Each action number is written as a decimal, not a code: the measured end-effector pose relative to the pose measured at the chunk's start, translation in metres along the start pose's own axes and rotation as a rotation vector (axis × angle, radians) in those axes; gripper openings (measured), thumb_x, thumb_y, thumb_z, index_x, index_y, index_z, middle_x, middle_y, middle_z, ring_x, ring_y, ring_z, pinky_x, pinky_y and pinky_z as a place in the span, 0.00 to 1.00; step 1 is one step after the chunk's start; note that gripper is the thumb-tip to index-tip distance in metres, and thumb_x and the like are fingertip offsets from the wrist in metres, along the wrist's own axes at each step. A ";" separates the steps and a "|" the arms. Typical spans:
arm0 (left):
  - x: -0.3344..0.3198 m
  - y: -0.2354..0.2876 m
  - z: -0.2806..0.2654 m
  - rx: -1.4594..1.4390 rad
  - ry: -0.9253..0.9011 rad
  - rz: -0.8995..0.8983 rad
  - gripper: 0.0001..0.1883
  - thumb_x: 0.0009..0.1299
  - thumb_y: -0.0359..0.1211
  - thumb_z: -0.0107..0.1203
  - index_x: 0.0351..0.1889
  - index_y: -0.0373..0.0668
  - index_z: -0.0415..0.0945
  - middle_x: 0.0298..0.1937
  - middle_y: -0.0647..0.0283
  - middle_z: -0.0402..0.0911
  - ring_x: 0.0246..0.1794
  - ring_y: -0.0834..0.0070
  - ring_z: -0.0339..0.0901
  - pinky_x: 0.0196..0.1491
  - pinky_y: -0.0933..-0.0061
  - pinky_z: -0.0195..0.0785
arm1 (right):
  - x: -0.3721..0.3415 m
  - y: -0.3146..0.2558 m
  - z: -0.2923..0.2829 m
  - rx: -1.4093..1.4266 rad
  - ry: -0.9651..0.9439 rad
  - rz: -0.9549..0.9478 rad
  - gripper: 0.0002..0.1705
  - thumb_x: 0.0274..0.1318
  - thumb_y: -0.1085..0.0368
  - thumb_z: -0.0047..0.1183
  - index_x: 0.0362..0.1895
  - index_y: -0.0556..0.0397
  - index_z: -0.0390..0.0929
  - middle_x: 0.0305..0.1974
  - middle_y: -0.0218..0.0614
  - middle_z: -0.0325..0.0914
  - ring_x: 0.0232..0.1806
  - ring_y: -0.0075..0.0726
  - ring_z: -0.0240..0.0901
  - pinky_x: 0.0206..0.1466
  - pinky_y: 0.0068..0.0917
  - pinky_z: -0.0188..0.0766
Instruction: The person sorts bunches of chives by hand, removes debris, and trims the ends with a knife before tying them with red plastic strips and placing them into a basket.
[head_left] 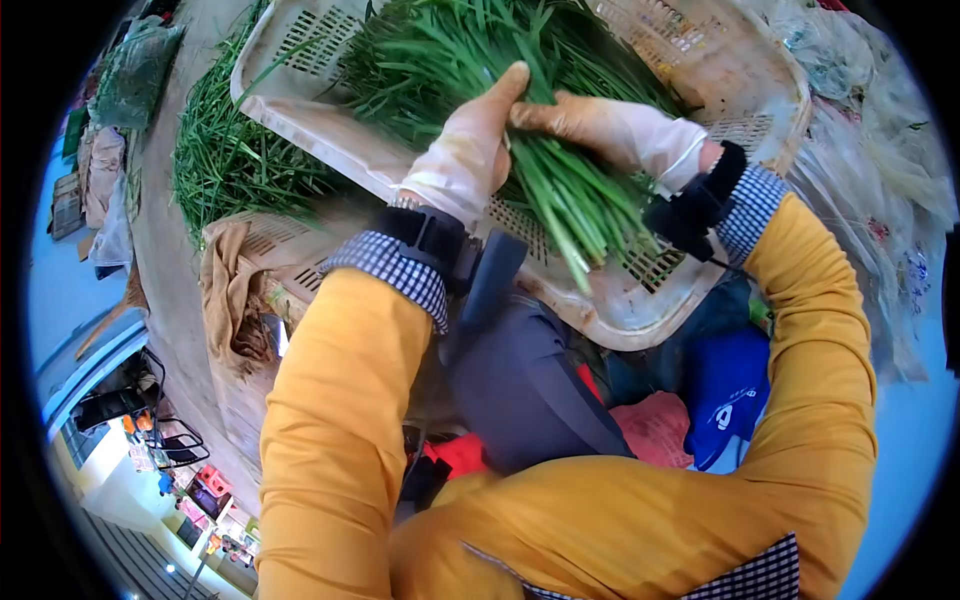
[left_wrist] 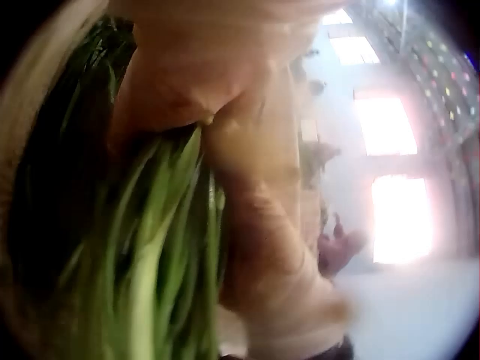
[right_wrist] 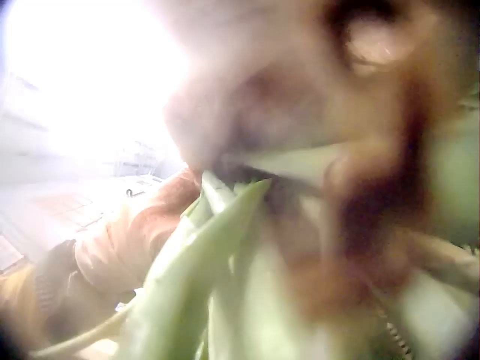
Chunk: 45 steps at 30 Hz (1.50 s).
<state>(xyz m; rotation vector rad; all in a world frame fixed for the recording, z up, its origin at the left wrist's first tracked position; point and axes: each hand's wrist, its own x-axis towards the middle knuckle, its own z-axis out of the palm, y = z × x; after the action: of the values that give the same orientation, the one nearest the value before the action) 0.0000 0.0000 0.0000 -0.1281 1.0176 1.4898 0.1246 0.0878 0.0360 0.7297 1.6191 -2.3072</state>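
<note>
Over the basket (head_left: 625, 325), the left hand (head_left: 465, 155) and right hand (head_left: 620, 130) both grip a bunch of greens (head_left: 575, 190) (pale stalk ends (head_left: 573, 260) pointing toward the basket's near edge). A snug but gentle hold, with those ends level, should avoid bruising.

The green leaves (head_left: 583, 205) look smooth and slightly glossy. Matt, stained plastic forms the crate (head_left: 632, 332); crinkled, shiny clear plastic, the sheeting (head_left: 880, 190). The brown sacking (head_left: 232, 300) is rough cloth, the yellow sleeves (head_left: 340, 390) soft matt cloth, the gloves (head_left: 455, 165) thin and wrinkled.
</note>
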 end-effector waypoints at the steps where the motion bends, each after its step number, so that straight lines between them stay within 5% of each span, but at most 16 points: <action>1: -0.005 0.005 0.010 0.002 -0.035 0.008 0.17 0.71 0.39 0.49 0.51 0.36 0.70 0.42 0.55 0.78 0.37 0.66 0.78 0.43 0.62 0.78 | -0.010 -0.015 0.001 -0.063 0.101 0.086 0.65 0.46 0.40 0.61 0.69 0.66 0.32 0.59 0.47 0.64 0.58 0.33 0.63 0.60 0.27 0.62; 2: -0.001 0.009 0.013 -0.016 -0.111 -0.005 0.17 0.72 0.40 0.49 0.51 0.36 0.70 0.42 0.56 0.78 0.35 0.66 0.79 0.41 0.62 0.79 | -0.017 -0.026 0.003 -0.063 0.162 0.104 0.68 0.45 0.41 0.62 0.67 0.72 0.29 0.57 0.48 0.67 0.56 0.31 0.65 0.58 0.26 0.65; 6: -0.010 0.015 0.041 0.090 -0.271 -0.036 0.16 0.72 0.35 0.47 0.54 0.36 0.69 0.44 0.57 0.78 0.40 0.67 0.78 0.46 0.68 0.76 | -0.025 -0.024 -0.016 -0.097 0.139 -0.069 0.27 0.61 0.50 0.49 0.58 0.51 0.62 0.49 0.32 0.73 0.46 0.22 0.70 0.49 0.24 0.71; 9: -0.028 0.022 0.063 -0.111 -0.416 -0.144 0.19 0.69 0.42 0.53 0.47 0.36 0.71 0.35 0.58 0.79 0.29 0.65 0.76 0.37 0.62 0.76 | -0.049 -0.048 -0.012 0.018 0.045 -0.118 0.26 0.61 0.53 0.51 0.58 0.51 0.63 0.45 0.33 0.75 0.40 0.23 0.75 0.44 0.25 0.75; 11: -0.057 0.041 0.095 -0.036 -0.187 -0.128 0.17 0.69 0.42 0.52 0.44 0.36 0.71 0.30 0.59 0.78 0.28 0.67 0.76 0.34 0.61 0.76 | -0.063 -0.064 -0.008 0.052 0.103 -0.001 0.24 0.57 0.49 0.54 0.50 0.51 0.71 0.41 0.38 0.78 0.36 0.30 0.76 0.40 0.28 0.76; 14: -0.084 0.074 0.102 -0.058 -0.375 -0.209 0.17 0.67 0.40 0.55 0.43 0.35 0.73 0.29 0.60 0.78 0.26 0.69 0.76 0.33 0.67 0.77 | -0.077 -0.091 0.001 -0.013 0.102 -0.113 0.26 0.55 0.52 0.54 0.53 0.52 0.66 0.45 0.40 0.74 0.40 0.32 0.72 0.44 0.28 0.73; 20: -0.204 0.142 0.130 0.331 -0.386 0.530 0.17 0.64 0.40 0.59 0.41 0.35 0.74 0.28 0.62 0.79 0.24 0.72 0.76 0.31 0.73 0.76 | -0.101 -0.162 0.082 -0.086 0.108 -0.578 0.33 0.53 0.58 0.56 0.59 0.53 0.55 0.51 0.44 0.67 0.49 0.36 0.66 0.51 0.30 0.67; 21: -0.243 0.135 0.158 0.442 0.175 0.662 0.15 0.62 0.38 0.62 0.39 0.36 0.75 0.27 0.63 0.79 0.23 0.75 0.76 0.29 0.79 0.75 | -0.106 -0.171 0.108 -0.094 0.106 -0.689 0.34 0.53 0.59 0.56 0.60 0.53 0.53 0.53 0.45 0.66 0.50 0.36 0.64 0.52 0.30 0.66; 23: -0.292 0.154 0.131 0.491 -0.088 0.856 0.15 0.61 0.36 0.62 0.40 0.37 0.75 0.30 0.64 0.79 0.25 0.75 0.76 0.31 0.79 0.75 | -0.114 -0.189 0.159 -0.105 0.097 -0.931 0.37 0.52 0.61 0.56 0.62 0.53 0.50 0.55 0.46 0.63 0.53 0.38 0.62 0.55 0.31 0.64; 27: -0.391 0.154 0.076 0.531 0.020 1.129 0.15 0.60 0.32 0.63 0.43 0.38 0.75 0.34 0.64 0.79 0.29 0.75 0.77 0.33 0.77 0.75 | -0.121 -0.202 0.286 -0.107 0.090 -1.423 0.44 0.50 0.65 0.57 0.66 0.54 0.43 0.59 0.49 0.58 0.59 0.40 0.58 0.60 0.32 0.61; 31: -0.474 0.137 0.000 0.531 0.148 1.365 0.17 0.59 0.28 0.63 0.46 0.40 0.74 0.38 0.64 0.79 0.34 0.75 0.77 0.36 0.76 0.74 | -0.108 -0.185 0.402 -0.073 0.035 -1.651 0.51 0.49 0.69 0.58 0.69 0.54 0.36 0.64 0.52 0.53 0.64 0.43 0.53 0.64 0.33 0.57; 33: -0.502 0.120 -0.041 0.507 0.206 1.468 0.18 0.58 0.26 0.63 0.47 0.40 0.74 0.40 0.64 0.79 0.36 0.75 0.77 0.38 0.76 0.74 | -0.089 -0.159 0.442 -0.084 -0.043 -1.636 0.55 0.48 0.71 0.58 0.71 0.55 0.32 0.66 0.53 0.51 0.67 0.44 0.51 0.67 0.33 0.55; 35: -0.514 0.101 -0.085 0.511 0.267 1.553 0.20 0.57 0.24 0.63 0.48 0.41 0.74 0.42 0.65 0.79 0.38 0.75 0.78 0.39 0.75 0.74 | -0.018 -0.124 0.463 -0.420 -0.210 -1.633 0.34 0.56 0.45 0.53 0.60 0.52 0.64 0.52 0.42 0.72 0.47 0.36 0.72 0.49 0.29 0.73; 36: -0.518 0.092 -0.122 0.714 0.355 1.582 0.22 0.57 0.24 0.63 0.50 0.40 0.72 0.44 0.63 0.78 0.40 0.73 0.77 0.42 0.74 0.75 | -0.009 -0.100 0.472 -0.415 -0.241 -1.643 0.34 0.56 0.45 0.53 0.60 0.52 0.64 0.52 0.42 0.72 0.47 0.36 0.72 0.49 0.29 0.73; 41: -0.522 0.047 -0.220 0.242 0.415 1.112 0.21 0.57 0.24 0.63 0.50 0.39 0.72 0.43 0.63 0.78 0.39 0.73 0.77 0.41 0.74 0.74 | 0.031 -0.018 0.491 -0.203 -0.757 -0.726 0.29 0.60 0.58 0.52 0.63 0.50 0.61 0.60 0.37 0.65 0.58 0.39 0.62 0.56 0.38 0.65; 45: -0.509 0.059 -0.270 0.004 0.355 0.964 0.21 0.57 0.24 0.63 0.49 0.39 0.72 0.42 0.64 0.78 0.39 0.74 0.76 0.40 0.75 0.74 | 0.033 -0.029 0.504 -0.153 -0.807 -0.487 0.26 0.58 0.60 0.54 0.59 0.53 0.65 0.57 0.37 0.67 0.54 0.35 0.65 0.53 0.33 0.67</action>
<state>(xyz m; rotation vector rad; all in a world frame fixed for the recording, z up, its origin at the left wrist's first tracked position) -0.0611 -0.5467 0.1821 0.1333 1.4733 2.3892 -0.0505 -0.3659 0.1764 -0.6394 1.6154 -2.2462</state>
